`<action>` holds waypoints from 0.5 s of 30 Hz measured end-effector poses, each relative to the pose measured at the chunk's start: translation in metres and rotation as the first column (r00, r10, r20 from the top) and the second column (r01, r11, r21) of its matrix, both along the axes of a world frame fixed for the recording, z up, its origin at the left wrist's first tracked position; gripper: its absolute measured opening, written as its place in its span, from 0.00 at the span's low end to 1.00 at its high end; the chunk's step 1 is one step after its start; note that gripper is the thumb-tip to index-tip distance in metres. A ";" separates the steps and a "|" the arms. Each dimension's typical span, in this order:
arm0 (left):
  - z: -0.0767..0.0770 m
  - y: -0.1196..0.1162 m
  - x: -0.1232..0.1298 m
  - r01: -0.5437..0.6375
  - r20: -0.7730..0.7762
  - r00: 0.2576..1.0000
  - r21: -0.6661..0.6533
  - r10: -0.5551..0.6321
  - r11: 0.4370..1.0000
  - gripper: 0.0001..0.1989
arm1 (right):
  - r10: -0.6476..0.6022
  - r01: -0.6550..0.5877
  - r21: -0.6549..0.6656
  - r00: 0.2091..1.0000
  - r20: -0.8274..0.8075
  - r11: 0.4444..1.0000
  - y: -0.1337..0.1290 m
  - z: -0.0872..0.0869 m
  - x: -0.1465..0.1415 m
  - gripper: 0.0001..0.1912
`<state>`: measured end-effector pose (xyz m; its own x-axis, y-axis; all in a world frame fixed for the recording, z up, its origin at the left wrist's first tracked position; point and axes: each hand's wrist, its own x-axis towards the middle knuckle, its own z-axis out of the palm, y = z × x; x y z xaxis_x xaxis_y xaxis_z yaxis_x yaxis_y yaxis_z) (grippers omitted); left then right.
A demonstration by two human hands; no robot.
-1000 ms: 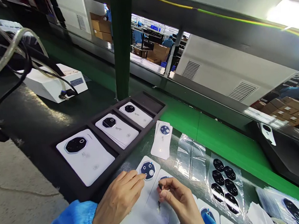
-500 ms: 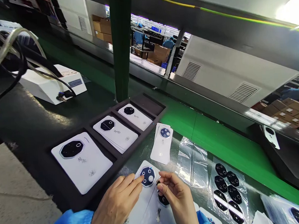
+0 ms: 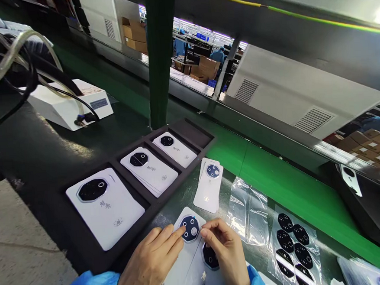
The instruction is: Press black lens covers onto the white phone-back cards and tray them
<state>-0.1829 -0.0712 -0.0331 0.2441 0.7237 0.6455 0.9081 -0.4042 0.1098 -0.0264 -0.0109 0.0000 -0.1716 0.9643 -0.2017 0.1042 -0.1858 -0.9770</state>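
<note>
While the blue disc [image 3: 190, 228] is touched at its left rim by the open left hand [image 3: 149, 260], the right hand [image 3: 229, 252] is held, pinched, just beside its right rim, any grip hidden; the white panel [image 3: 182, 266] beneath is aligned lengthwise toward the person.

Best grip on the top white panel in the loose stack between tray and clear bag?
I'd come from above and pinch the top panel by its long edges, below the round camera patch. It lies flat and thin, with the patch at the far end. The under panel peeks out on the left, so keep the grip shallow there or both may lift.
</note>
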 end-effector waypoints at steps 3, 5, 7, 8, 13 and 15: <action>0.003 0.000 0.000 -0.002 -0.024 1.000 -0.002 0.002 1.000 0.25 | -0.006 0.004 0.028 0.998 0.055 1.000 0.001 0.000 0.000 0.16; 0.005 0.000 0.001 -0.007 -0.031 1.000 -0.004 0.007 1.000 0.25 | -0.010 0.007 0.039 0.997 0.074 0.999 0.002 -0.001 0.000 0.14; 0.006 0.000 0.001 -0.008 -0.033 0.999 -0.010 0.008 1.000 0.24 | 0.008 -0.010 0.031 0.997 0.082 0.999 0.003 -0.003 -0.001 0.13; 0.007 0.000 0.001 -0.009 -0.033 0.999 -0.014 0.009 1.000 0.24 | 0.024 -0.026 0.022 0.996 0.088 0.999 0.003 -0.004 -0.002 0.12; 0.008 0.001 0.001 -0.010 -0.044 0.999 -0.019 0.009 1.000 0.23 | 0.065 -0.147 0.249 0.948 0.311 0.957 0.004 -0.009 -0.013 0.05; 0.007 0.000 0.001 -0.017 -0.057 0.998 -0.025 0.016 1.000 0.22 | 0.002 -0.217 0.441 0.899 0.438 0.871 0.004 -0.011 -0.018 0.07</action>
